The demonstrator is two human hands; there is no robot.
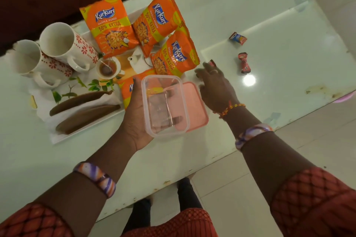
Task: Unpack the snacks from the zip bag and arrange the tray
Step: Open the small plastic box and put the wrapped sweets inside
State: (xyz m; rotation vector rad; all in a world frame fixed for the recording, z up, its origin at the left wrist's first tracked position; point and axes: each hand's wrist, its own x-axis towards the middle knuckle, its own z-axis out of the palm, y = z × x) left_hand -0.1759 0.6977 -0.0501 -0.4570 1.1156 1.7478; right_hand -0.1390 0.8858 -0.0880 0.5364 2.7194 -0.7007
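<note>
Left hand [134, 119] held a clear plastic container [164, 106] from underneath, grip clamped on it, fingers visible through the base, above the near edge of the counter [269, 25]. A pink lid [196, 106] lay just beside and partly under the container; cannot tell if it touched the counter. Right hand [213, 84] was out over the counter with fingers spread, grip apart, fingertips at a small red wrapped candy [212, 63]; contact not clear. Two more wrapped candies sat well apart from the tray on the bare counter: a blue-and-orange one [238, 38] and a red one [243, 63]. The white tray [57, 136] carried four orange Kurkure packets: one [110, 25] at the far left, one [158, 21] tilted beside it, one [176, 56] near the right hand, and one [129, 90] mostly hidden behind the left hand and container. Two white mugs with a red flower print [63, 44] stood at the tray's left end, side by side. Two brown flat pieces [82, 106] lay on the tray's near side. No zip bag in view.
</note>
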